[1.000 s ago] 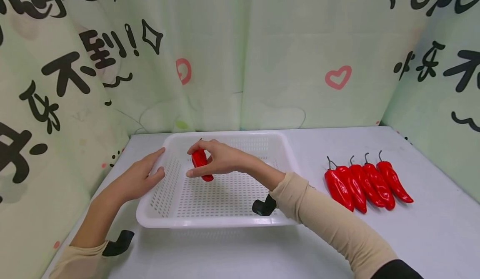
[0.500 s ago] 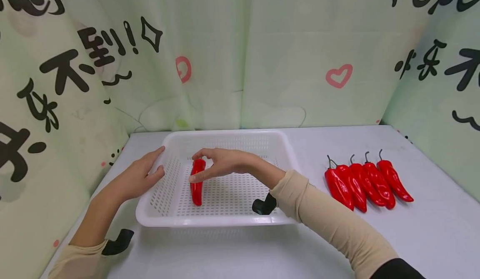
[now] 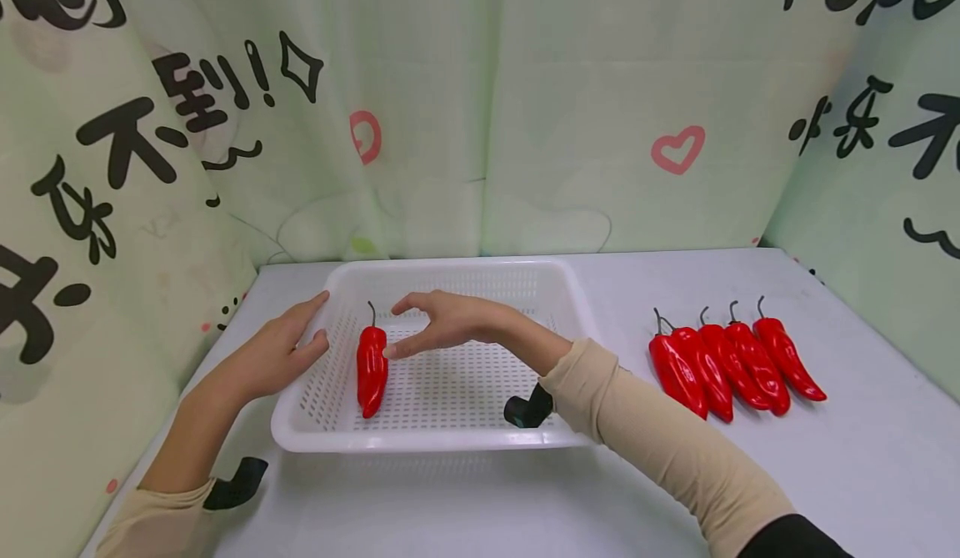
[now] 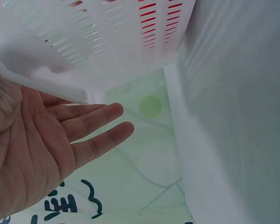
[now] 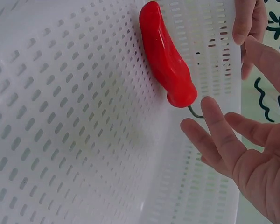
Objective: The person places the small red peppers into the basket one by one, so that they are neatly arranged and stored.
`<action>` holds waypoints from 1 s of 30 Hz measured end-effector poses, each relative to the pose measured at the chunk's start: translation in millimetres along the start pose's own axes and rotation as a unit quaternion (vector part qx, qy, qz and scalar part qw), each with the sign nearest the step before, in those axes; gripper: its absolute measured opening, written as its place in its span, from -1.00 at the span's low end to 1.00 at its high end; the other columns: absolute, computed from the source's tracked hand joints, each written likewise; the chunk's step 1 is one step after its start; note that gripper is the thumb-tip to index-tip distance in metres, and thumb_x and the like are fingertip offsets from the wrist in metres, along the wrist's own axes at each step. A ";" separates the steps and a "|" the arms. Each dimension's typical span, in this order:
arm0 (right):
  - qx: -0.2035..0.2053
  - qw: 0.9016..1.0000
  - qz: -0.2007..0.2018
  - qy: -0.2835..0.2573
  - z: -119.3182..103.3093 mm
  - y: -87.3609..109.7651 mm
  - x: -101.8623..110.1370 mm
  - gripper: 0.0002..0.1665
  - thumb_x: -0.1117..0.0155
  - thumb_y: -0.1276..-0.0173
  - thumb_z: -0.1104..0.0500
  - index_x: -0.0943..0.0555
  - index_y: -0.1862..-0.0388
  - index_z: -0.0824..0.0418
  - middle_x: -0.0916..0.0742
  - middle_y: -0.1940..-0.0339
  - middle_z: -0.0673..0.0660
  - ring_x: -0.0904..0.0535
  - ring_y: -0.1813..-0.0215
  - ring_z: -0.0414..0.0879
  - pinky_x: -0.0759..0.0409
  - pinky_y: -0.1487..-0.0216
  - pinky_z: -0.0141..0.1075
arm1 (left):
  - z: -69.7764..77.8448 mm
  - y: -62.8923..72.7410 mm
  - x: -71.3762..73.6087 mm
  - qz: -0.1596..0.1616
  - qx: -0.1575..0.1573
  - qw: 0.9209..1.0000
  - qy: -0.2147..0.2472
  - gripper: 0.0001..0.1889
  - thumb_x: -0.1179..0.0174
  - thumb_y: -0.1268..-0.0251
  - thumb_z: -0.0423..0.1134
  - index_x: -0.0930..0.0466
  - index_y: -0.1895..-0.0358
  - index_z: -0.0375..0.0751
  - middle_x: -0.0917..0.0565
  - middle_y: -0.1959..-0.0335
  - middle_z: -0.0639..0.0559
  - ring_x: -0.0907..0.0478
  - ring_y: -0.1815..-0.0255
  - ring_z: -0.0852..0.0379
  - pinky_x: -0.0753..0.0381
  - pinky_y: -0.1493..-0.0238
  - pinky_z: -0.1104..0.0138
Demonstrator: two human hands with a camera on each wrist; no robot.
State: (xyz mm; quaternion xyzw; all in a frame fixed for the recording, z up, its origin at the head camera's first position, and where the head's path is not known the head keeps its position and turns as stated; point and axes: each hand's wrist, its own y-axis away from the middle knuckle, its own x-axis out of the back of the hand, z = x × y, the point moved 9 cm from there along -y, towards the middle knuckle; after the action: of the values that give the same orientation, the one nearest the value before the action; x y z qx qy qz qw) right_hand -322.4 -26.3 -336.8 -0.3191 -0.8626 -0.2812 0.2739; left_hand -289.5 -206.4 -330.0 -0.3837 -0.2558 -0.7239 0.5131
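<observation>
A glossy red chili pepper (image 3: 372,372) lies lengthwise inside the white perforated basket (image 3: 465,442), near its left wall, stem pointing to the back. My right hand (image 3: 450,324) hovers just right of it with fingers spread and nothing held. The right wrist view shows the same pepper (image 5: 168,58) lying apart from the fingers of my right hand (image 5: 252,154), its thin stem near the fingertips. At the basket's left rim is my left hand (image 3: 281,354), fingers fairly straight, touching the edge. In the left wrist view, my left hand (image 4: 51,140) extends along the basket's outside (image 4: 107,74).
Several red chili peppers (image 3: 735,366) lie side by side on the white table (image 3: 525,508), right of the basket. A pale green curtain (image 3: 570,124) with black lettering encloses the table at the back and sides.
My right hand lowered the chili pepper into the basket and let go of it; the pepper now lies farther left, flat on the bottom. My left hand stayed at the rim.
</observation>
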 end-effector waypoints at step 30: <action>0.074 0.982 0.167 -0.049 -31.6 54.5 58.7 -0.23 -0.38 -0.37 -0.18 -0.41 -0.49 -0.04 -0.39 -0.52 0.02 -0.60 -0.29 -0.11 -0.69 -0.10 -0.15 | 0.5 2.0 -0.7 0.010 -0.005 1.000 -0.003 -0.27 -0.06 -0.51 -0.23 0.01 -0.61 -0.41 -0.27 -0.48 -0.48 -0.63 -0.07 -0.30 -0.80 0.25 0.06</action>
State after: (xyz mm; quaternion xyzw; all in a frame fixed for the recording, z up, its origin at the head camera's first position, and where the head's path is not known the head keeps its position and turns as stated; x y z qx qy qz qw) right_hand -312.7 11.0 -259.8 -0.4507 -0.8280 -0.1514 0.2973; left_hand -287.4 -206.3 -330.3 -0.3914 -0.2499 -0.7185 0.5178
